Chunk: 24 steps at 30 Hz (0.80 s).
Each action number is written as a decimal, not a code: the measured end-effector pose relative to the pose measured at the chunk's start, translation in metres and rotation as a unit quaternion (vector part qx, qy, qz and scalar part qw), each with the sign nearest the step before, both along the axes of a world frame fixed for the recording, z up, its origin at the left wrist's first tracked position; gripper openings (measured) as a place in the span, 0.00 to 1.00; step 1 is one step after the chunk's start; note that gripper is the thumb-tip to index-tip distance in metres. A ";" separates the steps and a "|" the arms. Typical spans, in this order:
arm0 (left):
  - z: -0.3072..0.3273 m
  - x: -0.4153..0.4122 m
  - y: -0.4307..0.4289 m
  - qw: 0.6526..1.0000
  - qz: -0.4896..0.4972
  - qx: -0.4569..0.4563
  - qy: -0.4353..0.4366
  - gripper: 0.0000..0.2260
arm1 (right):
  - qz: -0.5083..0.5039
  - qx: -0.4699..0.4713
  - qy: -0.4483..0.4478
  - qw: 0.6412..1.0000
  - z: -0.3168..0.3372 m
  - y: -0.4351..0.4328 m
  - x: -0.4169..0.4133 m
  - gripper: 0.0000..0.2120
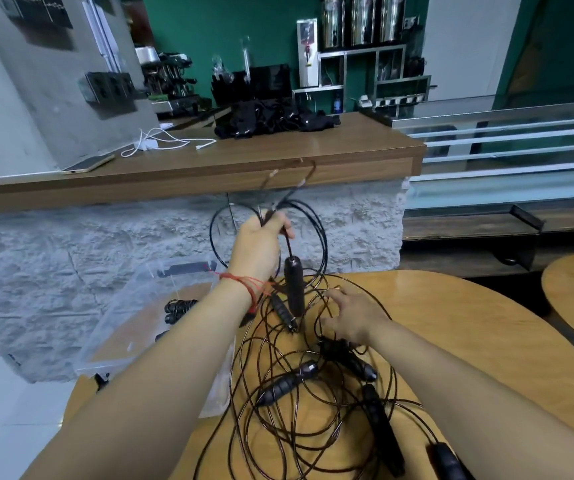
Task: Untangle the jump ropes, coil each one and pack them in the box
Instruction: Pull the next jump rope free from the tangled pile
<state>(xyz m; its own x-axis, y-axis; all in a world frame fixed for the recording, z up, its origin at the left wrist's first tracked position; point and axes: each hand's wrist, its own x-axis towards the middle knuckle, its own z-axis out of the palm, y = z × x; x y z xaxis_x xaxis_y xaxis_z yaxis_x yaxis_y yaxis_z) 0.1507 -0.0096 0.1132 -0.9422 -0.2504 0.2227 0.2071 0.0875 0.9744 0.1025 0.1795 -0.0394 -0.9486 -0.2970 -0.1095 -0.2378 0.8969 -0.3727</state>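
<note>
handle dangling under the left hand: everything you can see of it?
The dangling handle is a black, matte, cylindrical piece, plastic or rubber by its look, rounded at the top. It hangs nearly upright from a thin dark cord that runs up into the grip of the left hand. Its lower end sits over the tangle of ropes; whether it touches them cannot be told. The right hand is apart from it.

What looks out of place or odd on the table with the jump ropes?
The jump ropes lie on the wooden table in one tangled heap, their loops crossing each other. One black handle dangles from a cord that the left hand grips. Nothing looks broken.
</note>
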 end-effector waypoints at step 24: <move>0.029 0.061 0.006 0.890 -0.327 0.317 0.025 0.17 | -0.023 -0.638 0.113 0.761 0.085 0.000 0.125 0.20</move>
<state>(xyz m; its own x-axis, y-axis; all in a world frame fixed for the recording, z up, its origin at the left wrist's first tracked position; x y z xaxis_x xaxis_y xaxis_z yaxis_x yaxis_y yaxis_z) 0.2117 -0.0036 0.1418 -0.9252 0.2586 0.2776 0.0558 -0.6310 0.7737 0.2279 0.1797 0.0459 -0.9129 0.0098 0.4080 -0.4047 -0.1519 -0.9018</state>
